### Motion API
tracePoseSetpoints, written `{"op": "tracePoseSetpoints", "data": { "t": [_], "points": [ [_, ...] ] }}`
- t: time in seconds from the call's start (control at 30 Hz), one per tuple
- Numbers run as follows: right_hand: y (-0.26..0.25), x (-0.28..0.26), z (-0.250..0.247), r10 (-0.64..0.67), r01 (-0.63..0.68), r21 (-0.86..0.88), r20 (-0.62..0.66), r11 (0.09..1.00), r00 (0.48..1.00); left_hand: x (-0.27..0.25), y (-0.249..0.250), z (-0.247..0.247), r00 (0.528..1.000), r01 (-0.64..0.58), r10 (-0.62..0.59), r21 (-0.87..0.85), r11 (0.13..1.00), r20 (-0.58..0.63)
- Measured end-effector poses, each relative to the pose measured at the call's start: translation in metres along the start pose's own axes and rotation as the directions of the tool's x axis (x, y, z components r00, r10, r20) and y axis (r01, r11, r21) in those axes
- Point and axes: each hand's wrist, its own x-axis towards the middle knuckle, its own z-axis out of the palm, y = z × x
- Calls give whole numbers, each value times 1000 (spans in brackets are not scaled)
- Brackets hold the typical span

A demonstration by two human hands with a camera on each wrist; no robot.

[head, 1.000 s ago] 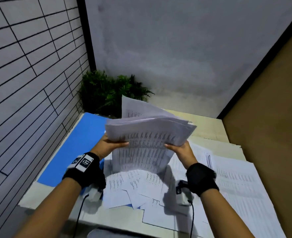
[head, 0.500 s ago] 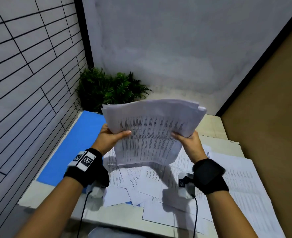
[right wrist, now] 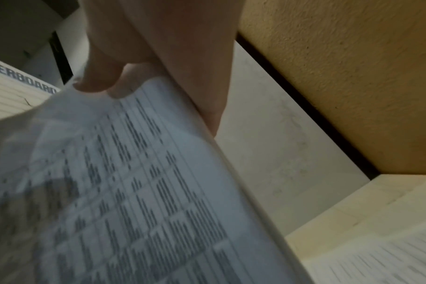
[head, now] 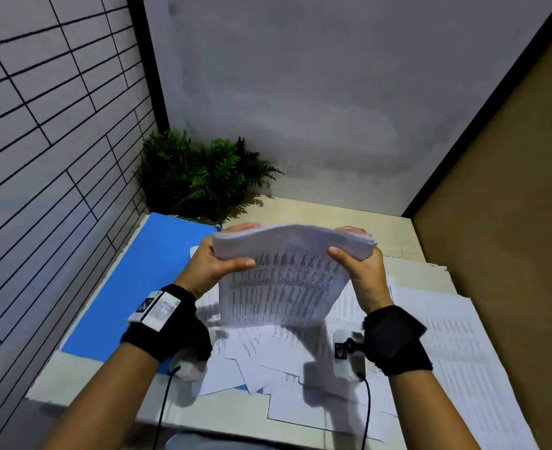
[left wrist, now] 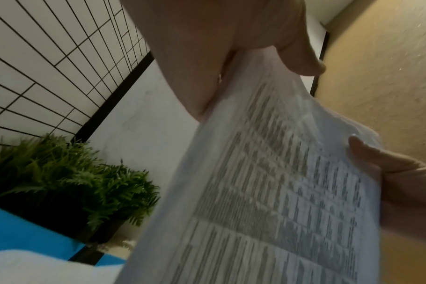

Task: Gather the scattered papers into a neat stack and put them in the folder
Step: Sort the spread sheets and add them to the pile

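A pale table (head: 316,219) sits in a corner by a green plant (head: 200,177). Above it, the stack of papers (head: 287,274) stands upright, held at both side edges. The left hand (head: 216,264) and right hand (head: 362,271) pinch it, thumbs in front, fingers (head: 245,227) behind. Best to tap it gently until even. More loose papers (head: 268,355) and a blue folder (head: 131,280) lie below.

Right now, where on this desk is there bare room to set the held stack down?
Free: the blue folder between the tiled wall and the loose sheets, and the bare desk strip beside the plant. Crowded: everything under and to the right of the stack, which the left hand and right hand grip, is covered in overlapping printed pages.
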Motion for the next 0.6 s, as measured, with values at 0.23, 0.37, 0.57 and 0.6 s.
{"op": "tracePoseSetpoints", "data": {
  "t": [0.23, 0.37, 0.57, 0.6],
  "points": [
    [-10, -3, 5, -113, 84, -189, -149, 978, 982, 8, -19, 1, 990, 84, -76, 61, 995, -118],
    [-38, -11, 8, -425, 263, -828, 33, 496, 905, 7, -17, 2, 992, 90, -84, 63, 994, -93],
    [-55, -17, -4, -15, 176, -971, 176, 162, 984, 8, -22, 1, 990, 85, -75, 78, 993, -123],
    [-53, -16, -5, -54, 179, -956, 171, 233, 984, 8, -22, 2, 989, 91, -81, 75, 993, -127]
  ]
}}
